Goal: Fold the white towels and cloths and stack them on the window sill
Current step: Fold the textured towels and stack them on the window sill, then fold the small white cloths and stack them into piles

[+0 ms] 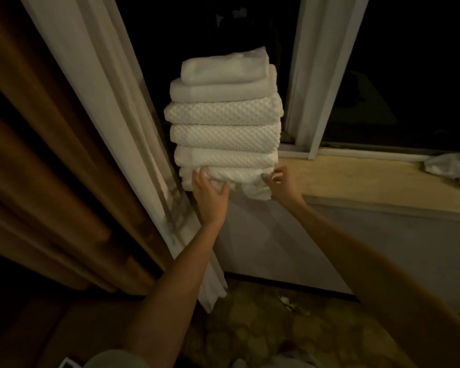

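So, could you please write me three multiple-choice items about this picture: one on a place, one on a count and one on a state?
1. Where does the crumpled white cloth lie?
A. on a chair
B. at the right end of the window sill
C. on the floor

2. How many folded towels are in the stack?
A. two
B. six
C. eleven

3. How is the bottom towel?
A. flat and tidy
B. rumpled at its front, gripped by the left hand
C. spread open on the floor

Key:
1 B: the cloth rests on the sill, far to the right of the stack.
2 B: six layers show, two smooth ones above four textured ones.
3 B: its front bunches up where the left hand's fingers dig in.
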A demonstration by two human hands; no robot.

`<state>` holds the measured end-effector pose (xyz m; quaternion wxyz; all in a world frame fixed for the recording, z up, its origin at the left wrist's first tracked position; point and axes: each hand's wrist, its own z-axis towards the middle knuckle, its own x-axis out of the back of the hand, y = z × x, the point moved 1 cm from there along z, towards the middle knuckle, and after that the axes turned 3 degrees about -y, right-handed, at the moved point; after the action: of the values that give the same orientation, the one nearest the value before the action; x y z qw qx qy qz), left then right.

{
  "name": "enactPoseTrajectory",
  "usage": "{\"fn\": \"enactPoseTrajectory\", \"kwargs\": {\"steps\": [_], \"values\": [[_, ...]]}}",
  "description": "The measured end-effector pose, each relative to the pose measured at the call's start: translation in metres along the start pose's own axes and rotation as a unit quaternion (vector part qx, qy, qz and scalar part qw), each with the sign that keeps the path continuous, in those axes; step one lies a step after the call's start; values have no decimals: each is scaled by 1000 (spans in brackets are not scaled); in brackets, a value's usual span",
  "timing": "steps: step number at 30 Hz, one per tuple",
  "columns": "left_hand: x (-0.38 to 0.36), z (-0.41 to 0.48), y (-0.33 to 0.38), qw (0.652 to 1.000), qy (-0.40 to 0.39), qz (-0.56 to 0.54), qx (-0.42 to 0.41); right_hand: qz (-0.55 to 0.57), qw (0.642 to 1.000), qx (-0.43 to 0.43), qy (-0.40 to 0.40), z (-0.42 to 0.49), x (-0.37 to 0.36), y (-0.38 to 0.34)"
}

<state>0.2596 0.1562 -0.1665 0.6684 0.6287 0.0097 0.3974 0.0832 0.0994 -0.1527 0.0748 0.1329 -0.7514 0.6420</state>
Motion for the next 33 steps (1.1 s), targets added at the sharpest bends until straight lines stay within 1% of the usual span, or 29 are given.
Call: {"fn": "enactPoseTrajectory", "kwargs": {"steps": [2, 5, 9, 11, 12, 14, 15, 16, 19, 20, 22, 24, 27, 29, 31, 33], "values": [[-19, -10, 6, 999, -28, 24, 12, 8, 1000, 11, -1, -5, 2, 3], [-39, -16, 20, 998, -47, 34, 26, 1, 999, 36, -31, -5, 3, 7], [-43, -13, 26, 998, -25, 49, 33, -28, 997, 42, -52, 2, 17, 10], [-43, -19, 31, 998, 12, 44, 40, -52, 997, 34, -54, 3, 31, 13], [-44, -26, 36, 998, 37, 40, 33, -67, 996, 26, -54, 3, 41, 16], [-52, -43, 48, 996, 75, 42, -30, -106, 992, 41, -47, 2, 62, 24], [-60, -52, 55, 994, 80, 46, -63, -129, 989, 60, -48, 0, 75, 26], [-72, -61, 64, 993, 72, 48, -79, -150, 984, 78, -47, -3, 89, 29], [-115, -81, 87, 994, 54, 53, -79, -205, 971, 117, -40, -15, 143, 42], [-130, -87, 94, 993, 65, 65, -76, -223, 966, 127, -31, -18, 164, 48], [-159, -98, 115, 988, 87, 77, -104, -237, 963, 127, -6, -23, 211, 64], [-189, -113, 147, 989, 55, 47, -131, -232, 967, 104, 19, -30, 259, 84], [-244, -143, 201, 987, -46, 1, -152, -223, 970, 67, 72, -43, 324, 117], [-283, -158, 231, 978, -113, -9, -172, -196, 972, 46, 124, -50, 366, 130], [-321, -171, 257, 968, -177, -20, -175, -165, 967, 41, 189, -56, 410, 137], [-355, -183, 283, 959, -222, -37, -173, -130, 959, 37, 249, -62, 453, 139]]}}
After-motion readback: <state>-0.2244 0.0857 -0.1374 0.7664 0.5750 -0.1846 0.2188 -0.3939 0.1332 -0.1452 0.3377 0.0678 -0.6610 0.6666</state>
